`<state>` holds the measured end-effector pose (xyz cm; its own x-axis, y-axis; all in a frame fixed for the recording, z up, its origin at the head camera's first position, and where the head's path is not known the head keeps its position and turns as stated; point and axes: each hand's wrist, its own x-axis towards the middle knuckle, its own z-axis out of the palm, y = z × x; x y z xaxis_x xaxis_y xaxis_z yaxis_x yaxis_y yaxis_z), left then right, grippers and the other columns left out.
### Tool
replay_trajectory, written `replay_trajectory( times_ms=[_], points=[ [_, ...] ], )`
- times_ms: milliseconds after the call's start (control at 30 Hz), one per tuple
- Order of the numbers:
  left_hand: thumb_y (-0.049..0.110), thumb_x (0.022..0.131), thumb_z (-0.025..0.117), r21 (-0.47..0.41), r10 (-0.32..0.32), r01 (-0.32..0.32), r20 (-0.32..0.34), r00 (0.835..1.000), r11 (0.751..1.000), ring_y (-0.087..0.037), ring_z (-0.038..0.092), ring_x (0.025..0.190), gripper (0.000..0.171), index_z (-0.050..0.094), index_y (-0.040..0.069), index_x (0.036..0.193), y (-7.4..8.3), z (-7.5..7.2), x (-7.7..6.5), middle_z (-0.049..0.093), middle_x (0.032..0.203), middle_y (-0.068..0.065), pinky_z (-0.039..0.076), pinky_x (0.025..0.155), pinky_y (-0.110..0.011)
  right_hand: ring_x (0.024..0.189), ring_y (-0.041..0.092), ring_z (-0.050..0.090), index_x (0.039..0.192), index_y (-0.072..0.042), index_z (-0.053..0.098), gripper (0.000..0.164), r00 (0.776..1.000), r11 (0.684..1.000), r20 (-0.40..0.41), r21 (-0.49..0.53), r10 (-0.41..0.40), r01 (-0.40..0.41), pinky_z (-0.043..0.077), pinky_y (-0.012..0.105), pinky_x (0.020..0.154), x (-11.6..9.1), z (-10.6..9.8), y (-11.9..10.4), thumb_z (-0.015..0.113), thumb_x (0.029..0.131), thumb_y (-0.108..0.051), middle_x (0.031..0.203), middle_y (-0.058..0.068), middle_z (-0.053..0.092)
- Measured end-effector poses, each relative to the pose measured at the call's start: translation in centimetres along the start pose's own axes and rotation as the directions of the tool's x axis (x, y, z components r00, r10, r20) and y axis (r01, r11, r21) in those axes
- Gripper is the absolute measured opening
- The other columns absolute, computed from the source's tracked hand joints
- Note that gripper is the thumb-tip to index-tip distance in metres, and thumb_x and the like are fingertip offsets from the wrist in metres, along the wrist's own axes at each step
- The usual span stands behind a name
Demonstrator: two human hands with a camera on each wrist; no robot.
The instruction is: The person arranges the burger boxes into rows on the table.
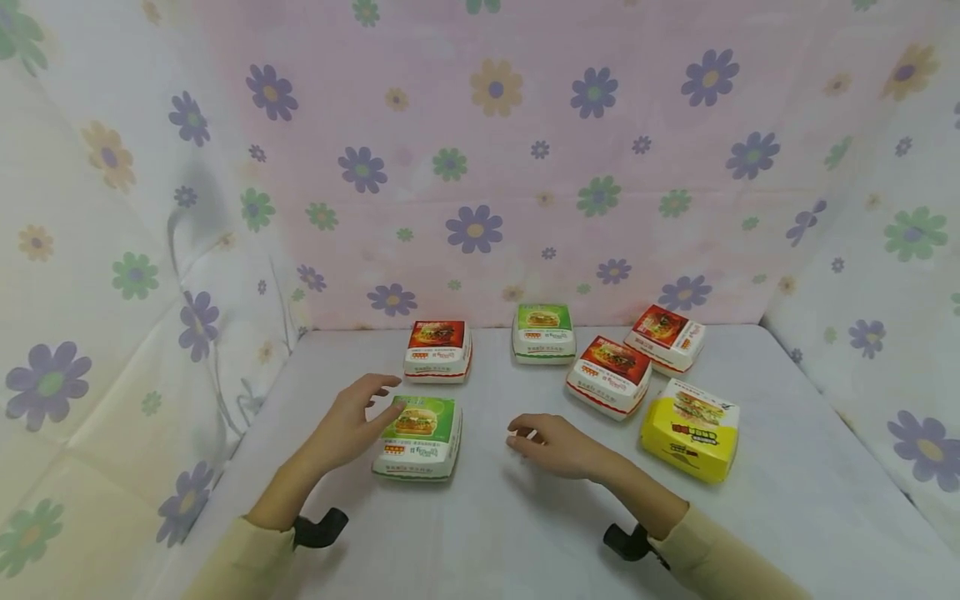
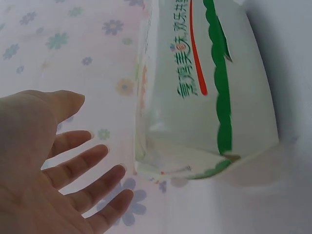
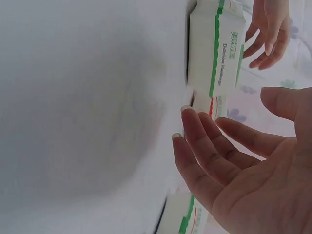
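Note:
A green-topped burger box [image 1: 417, 438] sits at the front left of the white table. My left hand [image 1: 351, 421] hovers at its left edge with fingers loosely bent, and in the left wrist view that hand [image 2: 63, 170] is apart from the box's white side [image 2: 195, 117]. To the right of the same box, my right hand [image 1: 553, 446] hangs above the table, holding nothing. The right wrist view has the right hand [image 3: 243, 165] with relaxed fingers, the green-trimmed box [image 3: 217, 48] and the left hand beyond it.
Behind stand a red-topped box [image 1: 437, 352] and another green-topped box [image 1: 543, 333]. Farther right are two red-topped boxes [image 1: 609, 377] [image 1: 666, 337] and a yellow box [image 1: 690, 430]. Flowered cloth walls [image 1: 480, 167] enclose the white table [image 1: 480, 542] at the back and sides.

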<state>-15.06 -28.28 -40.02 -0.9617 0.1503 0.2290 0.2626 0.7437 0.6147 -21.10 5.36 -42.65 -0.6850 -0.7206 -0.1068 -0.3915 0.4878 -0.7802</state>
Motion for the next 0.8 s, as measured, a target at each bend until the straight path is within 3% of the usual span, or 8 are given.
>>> replay_trajectory(
  times_ms=[300, 433, 600, 800],
  points=[
    [0.037, 0.093, 0.057, 0.042, 0.065, -0.067, 0.053, 0.996, 0.997, -0.016, 0.046, 0.122, 0.042, 0.049, 0.022, 0.132, 2.6, 0.9, 1.7, 0.049, 0.131, 0.008, 0.042, 0.097, -0.044, 0.103, 0.016, 0.056, 0.124, -0.011, 0.057, 0.042, 0.999, 0.998, -0.037, -0.06, -0.003, 0.001, 0.05, 0.033, 0.081, -2.6, -2.3, 0.3, 0.048, 0.097, -0.041, 0.114, -0.005, 0.061],
    [0.035, 0.093, 0.058, 0.05, 0.084, -0.088, 0.081, 0.993, 0.995, -0.018, 0.045, 0.123, 0.04, 0.05, 0.024, 0.13, 3.9, 1.5, 2.7, 0.05, 0.132, 0.005, 0.041, 0.098, -0.045, 0.104, 0.017, 0.056, 0.124, -0.013, 0.057, 0.041, 0.999, 0.998, -0.05, -0.062, 0.007, -0.011, 0.05, 0.033, 0.082, -3.4, -2.8, 0.3, 0.048, 0.097, -0.042, 0.115, -0.005, 0.061],
    [0.04, 0.093, 0.056, 0.08, 0.059, -0.067, 0.108, 0.992, 0.994, -0.022, 0.042, 0.127, 0.044, 0.049, 0.02, 0.132, 5.7, 2.2, 3.8, 0.047, 0.136, 0.002, 0.038, 0.101, -0.046, 0.103, 0.017, 0.057, 0.123, -0.014, 0.058, 0.037, 0.996, 0.998, -0.084, -0.062, -0.003, -0.002, 0.05, 0.033, 0.082, -4.1, -3.5, 0.5, 0.049, 0.097, -0.04, 0.116, -0.003, 0.06],
    [0.042, 0.093, 0.055, 0.058, 0.065, -0.073, 0.132, 0.989, 0.996, -0.015, 0.044, 0.124, 0.047, 0.048, 0.019, 0.134, 6.9, 3.0, 5.2, 0.047, 0.134, 0.006, 0.04, 0.1, -0.04, 0.103, 0.018, 0.057, 0.122, -0.016, 0.058, 0.035, 0.995, 0.999, -0.099, -0.054, -0.009, 0.004, 0.051, 0.032, 0.08, -4.5, -4.5, 0.6, 0.051, 0.096, -0.038, 0.117, -0.002, 0.06]
  ],
)
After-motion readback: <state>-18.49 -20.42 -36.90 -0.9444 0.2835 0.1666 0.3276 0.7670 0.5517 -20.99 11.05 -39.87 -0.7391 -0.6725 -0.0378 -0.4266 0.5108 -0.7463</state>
